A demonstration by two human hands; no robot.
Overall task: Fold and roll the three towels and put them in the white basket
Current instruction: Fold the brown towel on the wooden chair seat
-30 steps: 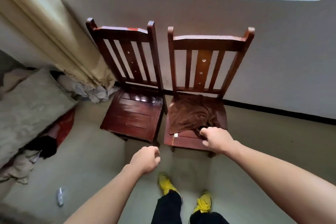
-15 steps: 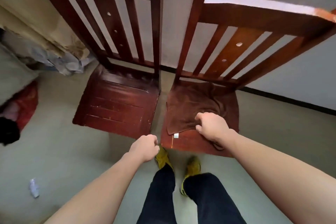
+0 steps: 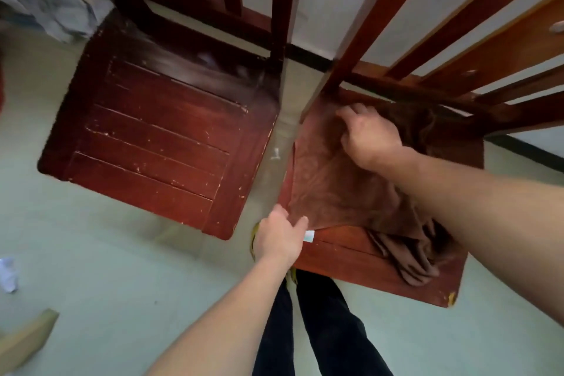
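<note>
The brown towel (image 3: pixel 335 186) lies on the seat of the right-hand chair (image 3: pixel 351 262). Its flat part is stretched front to back along the seat's left edge between the two hands, and the rest bunches in folds toward the front right corner, partly hidden under the right forearm. The left hand (image 3: pixel 279 238) pinches the towel's near corner by the white tag (image 3: pixel 309 236) at the seat's front left corner, while the right hand (image 3: pixel 366 134) has its fingers curled into the cloth near the back left corner.

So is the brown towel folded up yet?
Not yet. The brown towel lies partly spread on the right chair's seat, bunched at its near right corner.
</note>
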